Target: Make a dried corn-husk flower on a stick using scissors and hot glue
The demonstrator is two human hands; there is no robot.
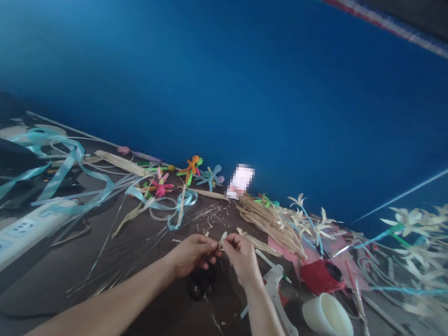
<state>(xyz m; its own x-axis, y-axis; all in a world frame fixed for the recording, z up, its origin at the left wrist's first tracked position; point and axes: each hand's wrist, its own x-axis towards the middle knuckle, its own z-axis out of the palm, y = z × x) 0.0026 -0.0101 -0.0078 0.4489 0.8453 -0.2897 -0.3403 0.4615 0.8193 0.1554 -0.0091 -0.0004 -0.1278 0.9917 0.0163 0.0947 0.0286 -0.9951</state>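
Observation:
My left hand (196, 251) and my right hand (242, 255) meet over the brown table, fingertips pinched together. Between them is a small cream petal piece (222, 237), its pale tips poking above the fingers; the rest is hidden. Both hands seem to grip this piece. Just below the left hand lie the black scissors handles (197, 288), partly covered. A white glue gun (277, 302) rests beside my right wrist. Pale dry husk strips (268, 220) lie beyond the right hand, and thin wires (136, 252) spread out left of the left hand.
A white power strip (14, 240) stands at the left, near light blue ribbon (63, 166). Small pipe-cleaner figures (190, 169) line the blue wall (216, 83). At right are a red thread spool (321, 276), a white cup (328, 316) and cream husk flowers (409, 220).

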